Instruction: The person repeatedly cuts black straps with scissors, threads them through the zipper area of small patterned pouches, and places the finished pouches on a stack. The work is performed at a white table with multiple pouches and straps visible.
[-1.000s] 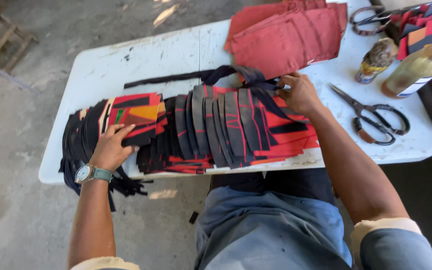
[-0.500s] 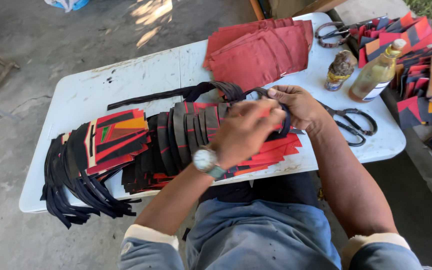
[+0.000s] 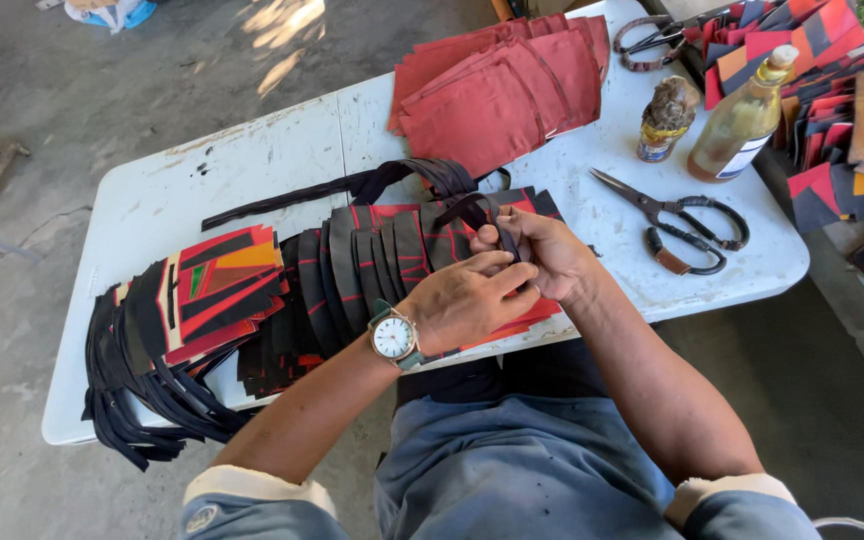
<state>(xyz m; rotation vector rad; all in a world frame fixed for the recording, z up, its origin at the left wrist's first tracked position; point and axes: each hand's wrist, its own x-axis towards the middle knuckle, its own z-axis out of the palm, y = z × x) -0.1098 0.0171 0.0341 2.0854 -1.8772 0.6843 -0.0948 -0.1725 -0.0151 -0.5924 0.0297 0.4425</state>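
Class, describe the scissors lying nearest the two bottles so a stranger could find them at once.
Start at the white folding table and go to its right end. Just below the two bottles lie the scissors, blades open, with black looped handles; the other pair lies at the far edge.

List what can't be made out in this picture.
- Head view: the left hand covers the right hand's fingers, hiding the grip on the dark strap.
- Fabric stack at right: cut off by the edge.
- Bottle label: too small.
- Patchwork pieces: overlapping, lower ones hidden.
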